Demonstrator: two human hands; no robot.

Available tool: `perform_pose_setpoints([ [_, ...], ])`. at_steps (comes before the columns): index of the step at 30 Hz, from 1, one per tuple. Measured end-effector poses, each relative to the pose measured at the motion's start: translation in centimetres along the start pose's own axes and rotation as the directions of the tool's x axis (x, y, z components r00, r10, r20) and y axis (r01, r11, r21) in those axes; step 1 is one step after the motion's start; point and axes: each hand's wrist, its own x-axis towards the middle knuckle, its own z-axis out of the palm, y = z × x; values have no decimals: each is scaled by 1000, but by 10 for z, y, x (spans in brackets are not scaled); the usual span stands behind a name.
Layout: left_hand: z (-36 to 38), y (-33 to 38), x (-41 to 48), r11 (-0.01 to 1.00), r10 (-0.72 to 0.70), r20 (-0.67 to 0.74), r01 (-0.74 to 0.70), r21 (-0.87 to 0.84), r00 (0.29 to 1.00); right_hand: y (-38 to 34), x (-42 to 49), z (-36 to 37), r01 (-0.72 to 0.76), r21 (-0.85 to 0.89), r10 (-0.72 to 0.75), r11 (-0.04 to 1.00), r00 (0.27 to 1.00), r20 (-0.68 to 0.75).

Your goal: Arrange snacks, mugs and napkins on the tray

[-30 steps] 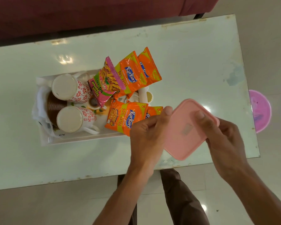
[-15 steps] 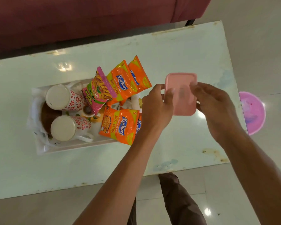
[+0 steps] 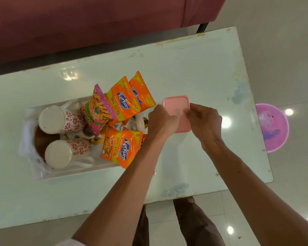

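Largely loaded: snack packets (image 3: pixel 122 150) and mugs (image 3: pixel 58 154) sit on tray (image 3: pixel 69 173); both hands (left hand (image 3: pixel 161 121), right hand (image 3: pixel 204 125)) grip pink container (image 3: pixel 176 103), unplaced

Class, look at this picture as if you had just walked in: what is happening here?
A person stands at a table and holds a pink lid with both hands, the left hand and the right hand, just right of a white tray. The tray already holds two mugs lying on their sides, orange snack packs, a pink pack and white napkins.
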Motion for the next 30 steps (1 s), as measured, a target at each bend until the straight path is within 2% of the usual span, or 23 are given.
perform_pose_setpoints([
  [11,-9,-1,10,988,-154,96,153,16,983,10,7,11,-13,-39,16,999,997,74],
  [19,-19,0,2,986,-166,96,165,25,981,14,8,12,-46,-6,46,999,992,118],
  [24,-28,-1,-11,990,-81,42,75,120,996,14,8,10,-21,-21,23,1000,995,102],
  [27,-37,-6,-23,987,68,50,-74,141,996,18,4,5,38,-23,-37,999,998,52],
  [30,-47,-18,-35,963,244,44,-248,111,969,19,-6,1,130,-96,-129,987,991,14],
])
